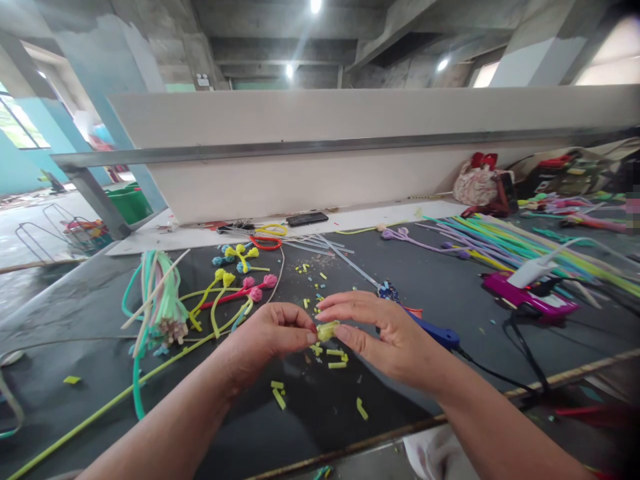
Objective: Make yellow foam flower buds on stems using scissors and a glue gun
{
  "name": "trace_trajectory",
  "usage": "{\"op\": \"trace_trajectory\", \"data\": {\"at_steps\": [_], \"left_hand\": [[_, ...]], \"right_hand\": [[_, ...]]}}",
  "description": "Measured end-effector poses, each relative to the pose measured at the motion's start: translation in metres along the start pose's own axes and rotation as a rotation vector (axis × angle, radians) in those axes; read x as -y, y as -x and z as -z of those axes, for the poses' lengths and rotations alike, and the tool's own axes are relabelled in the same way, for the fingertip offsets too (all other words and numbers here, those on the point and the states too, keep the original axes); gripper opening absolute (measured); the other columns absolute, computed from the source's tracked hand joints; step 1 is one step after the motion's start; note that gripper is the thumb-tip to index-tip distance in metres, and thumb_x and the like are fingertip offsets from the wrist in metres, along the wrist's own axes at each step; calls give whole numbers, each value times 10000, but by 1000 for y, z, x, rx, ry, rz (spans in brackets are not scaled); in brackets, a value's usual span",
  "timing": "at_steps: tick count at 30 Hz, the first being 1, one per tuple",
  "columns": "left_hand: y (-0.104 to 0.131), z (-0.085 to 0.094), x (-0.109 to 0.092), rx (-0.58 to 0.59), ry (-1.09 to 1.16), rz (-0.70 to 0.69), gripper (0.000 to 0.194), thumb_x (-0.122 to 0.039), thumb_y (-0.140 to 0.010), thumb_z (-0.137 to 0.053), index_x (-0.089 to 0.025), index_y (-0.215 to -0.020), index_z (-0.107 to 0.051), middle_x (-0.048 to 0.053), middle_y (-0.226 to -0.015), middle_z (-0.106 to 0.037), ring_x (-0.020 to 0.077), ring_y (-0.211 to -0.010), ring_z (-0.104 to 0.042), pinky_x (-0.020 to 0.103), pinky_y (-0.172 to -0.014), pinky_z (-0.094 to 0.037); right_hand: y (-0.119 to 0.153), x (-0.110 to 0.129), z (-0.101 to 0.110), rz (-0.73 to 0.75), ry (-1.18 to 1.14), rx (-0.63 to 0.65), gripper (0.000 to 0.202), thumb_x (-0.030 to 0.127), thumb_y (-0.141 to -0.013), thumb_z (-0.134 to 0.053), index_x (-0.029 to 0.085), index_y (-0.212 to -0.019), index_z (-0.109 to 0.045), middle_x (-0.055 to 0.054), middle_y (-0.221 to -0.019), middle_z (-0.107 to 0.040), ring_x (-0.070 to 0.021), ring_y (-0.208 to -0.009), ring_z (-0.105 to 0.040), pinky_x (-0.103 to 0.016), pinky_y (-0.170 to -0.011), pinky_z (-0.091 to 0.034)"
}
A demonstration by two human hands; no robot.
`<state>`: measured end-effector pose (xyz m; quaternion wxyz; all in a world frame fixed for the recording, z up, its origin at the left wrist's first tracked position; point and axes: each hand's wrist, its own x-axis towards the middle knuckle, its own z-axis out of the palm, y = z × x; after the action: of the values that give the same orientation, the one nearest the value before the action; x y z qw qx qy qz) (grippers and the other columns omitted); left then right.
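Bare arms (180,413) reach in: left hand (277,330) pinches a yellow bit (327,330), maybe unfinished; right hand (387,337) is loosely open; pink balls (255,294) look done.

No legible lettering, label, brand, number or sign anywhere — any marks too small or blurred.

Small yellow-green piece (327,331), chunky, bumpy-looking, slightly shiny. Exact shape unclear, partly hidden by fingers. Sits mid-scene, left-right about central, longer side running roughly left to right, close to level. Left end at the pinched thumb and fingertips of the left hand (289,331); right end at the right hand's (383,333) thumb tip, grip there unclear.
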<state>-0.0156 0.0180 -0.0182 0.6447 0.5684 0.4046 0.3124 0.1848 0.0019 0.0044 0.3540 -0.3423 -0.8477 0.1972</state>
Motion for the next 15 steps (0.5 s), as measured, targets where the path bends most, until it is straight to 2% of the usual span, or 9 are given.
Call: {"op": "trace_trajectory", "data": {"at_steps": [6, 10, 15], "left_hand": [[-1, -3, -1, -25, -138, -41, 95, -228, -669, -634, -137, -665, -609, -44, -534, -498, 53, -486, -373, 193, -485, -252], [0, -8, -3, -88, -285, -60, 115, -246, -675, -602, -131, -670, -602, -49, -516, -467, 59, -473, -360, 193, -470, -256], [1, -10, -2, -115, -380, -90, 127, -242, -676, -574, -124, -681, -620, -34, -543, -497, 68, -492, -390, 190, -473, -284]], "right_hand": [[-2, 1, -5, -99, -64, -27, 141, 172, -823, -559, 194, -891, -681, -39, -949, -701, -146, -911, -632, -263, -827, -474], [-2, -2, -8, -165, -36, -7, 117, 171, -803, -573, 187, -852, -678, -27, -883, -708, -148, -843, -641, -251, -780, -475], [-2, -6, -10, -230, -35, 20, 100, 189, -789, -577, 174, -791, -676, -19, -798, -706, -148, -762, -637, -243, -718, -469]]}}
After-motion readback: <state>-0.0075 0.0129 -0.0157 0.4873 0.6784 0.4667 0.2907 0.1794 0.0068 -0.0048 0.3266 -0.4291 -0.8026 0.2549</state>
